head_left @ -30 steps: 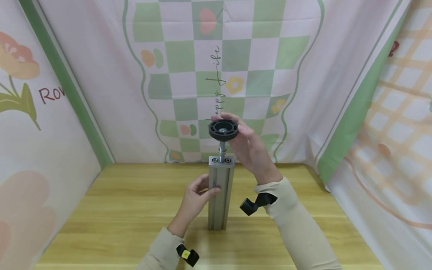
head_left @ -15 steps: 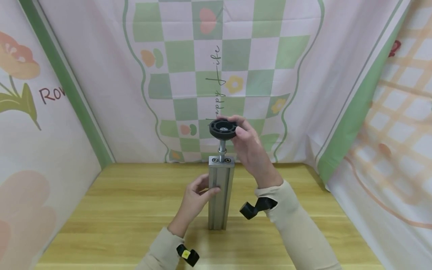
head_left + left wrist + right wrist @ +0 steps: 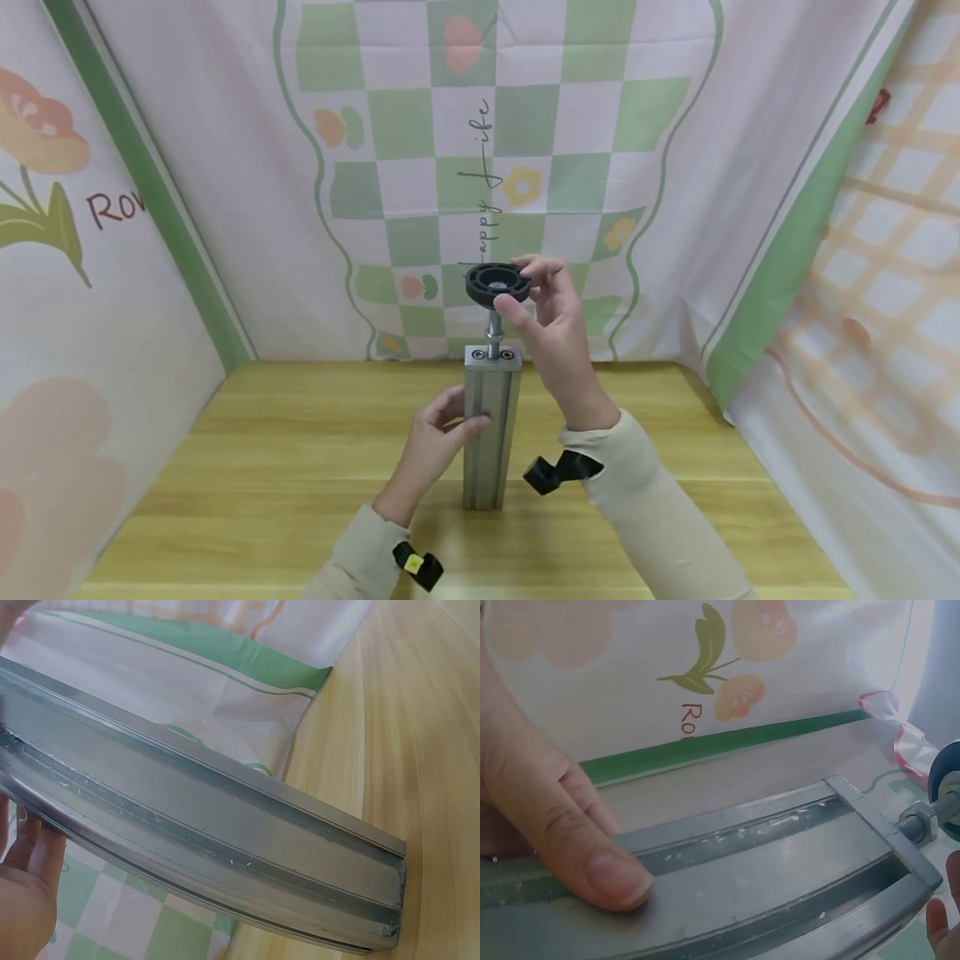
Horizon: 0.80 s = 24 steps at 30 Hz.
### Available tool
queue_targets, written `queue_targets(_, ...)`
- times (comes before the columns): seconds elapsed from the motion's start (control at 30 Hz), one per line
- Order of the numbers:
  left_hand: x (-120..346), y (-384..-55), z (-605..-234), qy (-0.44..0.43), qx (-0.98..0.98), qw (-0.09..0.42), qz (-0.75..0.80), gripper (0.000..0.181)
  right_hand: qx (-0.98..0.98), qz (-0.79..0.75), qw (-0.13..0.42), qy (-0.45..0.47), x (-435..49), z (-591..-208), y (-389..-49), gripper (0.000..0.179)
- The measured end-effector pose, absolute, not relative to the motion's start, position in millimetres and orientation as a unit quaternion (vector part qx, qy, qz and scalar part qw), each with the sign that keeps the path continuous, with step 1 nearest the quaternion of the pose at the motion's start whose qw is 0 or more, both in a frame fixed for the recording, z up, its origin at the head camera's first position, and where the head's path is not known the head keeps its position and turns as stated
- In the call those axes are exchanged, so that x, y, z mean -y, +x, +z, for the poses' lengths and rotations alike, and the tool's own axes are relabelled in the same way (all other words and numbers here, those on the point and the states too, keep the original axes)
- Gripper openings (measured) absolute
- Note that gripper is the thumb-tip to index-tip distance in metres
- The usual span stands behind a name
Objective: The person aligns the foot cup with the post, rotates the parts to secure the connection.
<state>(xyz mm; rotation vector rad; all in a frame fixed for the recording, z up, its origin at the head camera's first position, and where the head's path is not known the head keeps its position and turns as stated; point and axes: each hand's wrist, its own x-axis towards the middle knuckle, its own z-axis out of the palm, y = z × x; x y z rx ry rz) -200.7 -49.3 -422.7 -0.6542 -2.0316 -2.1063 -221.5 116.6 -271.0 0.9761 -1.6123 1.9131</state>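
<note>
An aluminium extrusion profile point(image 3: 484, 467) stands upright on the table, slots running down its sides. Its metal end plate point(image 3: 492, 364) has two screws. From this plate rises a threaded stud point(image 3: 495, 323) with a hex nut point(image 3: 922, 820), topped by a black round levelling foot point(image 3: 487, 299). My left hand point(image 3: 433, 435) grips the profile around its middle, thumb point(image 3: 611, 874) on the near face. At the foot's right side, my right hand point(image 3: 562, 342) holds the rim, thumb in front and curled fingers behind. Only its fingertips show in the right wrist view.
The wood-grain table point(image 3: 300, 450) extends on both sides of the profile. Printed cloth point(image 3: 405, 125) hangs behind it, with more cloth along the left and right edges. A small black wrist mount point(image 3: 562, 472) sticks out from the right sleeve.
Around the rim of the levelling foot, my right thumb has moved toward the front and the fingers have curled in on the right. The profile and my left hand stay put.
</note>
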Motion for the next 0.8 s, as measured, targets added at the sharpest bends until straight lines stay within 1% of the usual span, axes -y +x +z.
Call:
queue_targets(0.1,49,-201,-423,-0.215,0.675,0.072,-0.702,0.038,0.587,0.688,0.228,0.362,-116,-271,-223,0.069)
queue_targets(0.17,49,-201,-423,-0.215,0.674,0.073,-0.703,0.038,0.577,0.697,0.205,0.374,-116,-270,-225,0.072)
queue_targets(0.23,49,-201,-423,-0.215,0.674,0.072,-0.703,0.038,0.563,0.707,0.178,0.39,-117,-268,-228,0.066)
queue_targets(0.3,49,-201,-422,-0.213,0.674,0.072,-0.704,0.038,0.551,0.712,0.152,0.407,-117,-266,-232,0.055)
queue_targets(0.37,49,-200,-422,-0.21,0.675,0.072,-0.704,0.038,0.539,0.718,0.122,0.423,-118,-264,-235,0.048)
queue_targets(0.57,49,-199,-421,-0.211,0.674,0.072,-0.705,0.038,0.51,0.744,0.038,0.43,-121,-262,-240,0.049)
queue_targets(0.67,49,-199,-422,-0.213,0.674,0.073,-0.704,0.038,0.504,0.749,0.024,0.429,-121,-263,-242,0.044)
queue_targets(0.8,49,-200,-422,-0.213,0.676,0.074,-0.702,0.038,0.497,0.757,0.02,0.423,-120,-264,-243,0.037)
